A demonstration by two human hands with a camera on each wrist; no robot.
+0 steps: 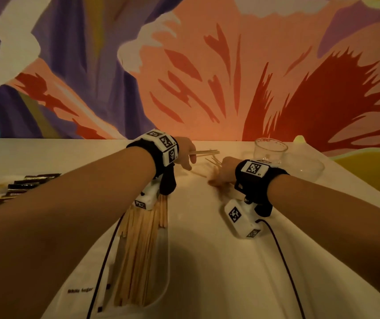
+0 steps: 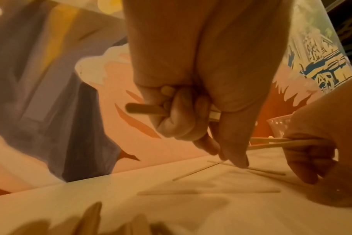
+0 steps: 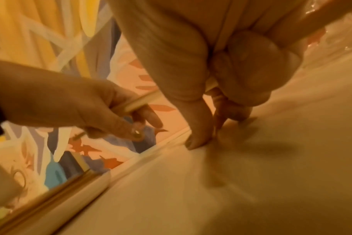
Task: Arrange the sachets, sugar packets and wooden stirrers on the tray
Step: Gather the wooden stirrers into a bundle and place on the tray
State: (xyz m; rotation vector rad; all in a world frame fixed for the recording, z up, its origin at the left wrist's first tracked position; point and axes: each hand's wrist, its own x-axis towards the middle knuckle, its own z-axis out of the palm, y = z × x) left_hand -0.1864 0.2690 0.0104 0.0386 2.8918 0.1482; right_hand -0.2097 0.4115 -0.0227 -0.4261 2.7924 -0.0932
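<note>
Far out on the white table, my left hand [image 1: 190, 163] grips a small bundle of wooden stirrers [image 1: 204, 153], and its thumb and forefinger reach down to the tabletop [image 2: 227, 155]. Just right of it, my right hand [image 1: 216, 180] holds a few stirrers [image 2: 275, 143] while its fingertips pinch at the table [image 3: 209, 138]. Loose stirrers [image 2: 209, 192] lie flat between the two hands. Nearer me, a clear tray [image 1: 166, 254] holds a thick stack of stirrers [image 1: 138, 249] and white sugar packets [image 1: 80, 290].
Dark sachets [image 1: 23, 185] lie in a row at the left edge of the table. A clear plastic cup [image 1: 269, 149] and a clear bowl [image 1: 304, 166] stand at the back right. A painted wall rises right behind the table's far edge.
</note>
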